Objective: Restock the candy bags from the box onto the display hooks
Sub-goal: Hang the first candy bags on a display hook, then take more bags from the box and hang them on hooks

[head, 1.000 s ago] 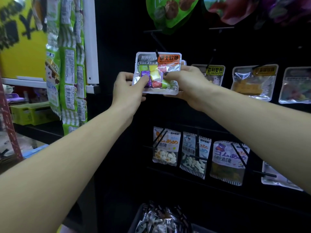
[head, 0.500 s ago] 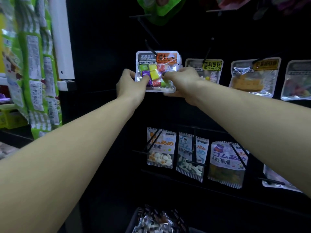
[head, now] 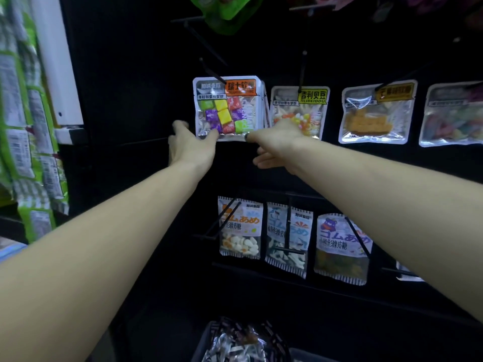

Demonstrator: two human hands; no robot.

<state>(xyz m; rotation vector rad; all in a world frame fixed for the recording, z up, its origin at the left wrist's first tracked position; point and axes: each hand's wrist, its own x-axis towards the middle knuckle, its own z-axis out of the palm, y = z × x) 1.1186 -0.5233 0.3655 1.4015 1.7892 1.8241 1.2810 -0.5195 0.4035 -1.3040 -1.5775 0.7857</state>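
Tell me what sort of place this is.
Most likely a shop's snack aisle. Sealed candy bags such as the colourful-cube bag hang on black display hooks in rows across a dark panel, a lower row of gummy bags hangs beneath, and a box of wrapped stock sits below.

Candy bag (head: 228, 108): glossy clear plastic with silvery foil edges. Hook (head: 212, 71): thin matt black metal. Back panel (head: 136, 74): matt black.

Dim light fell across a black display wall (head: 136, 74); motion blur softened both hands, wide-angle distortion bent the edges.
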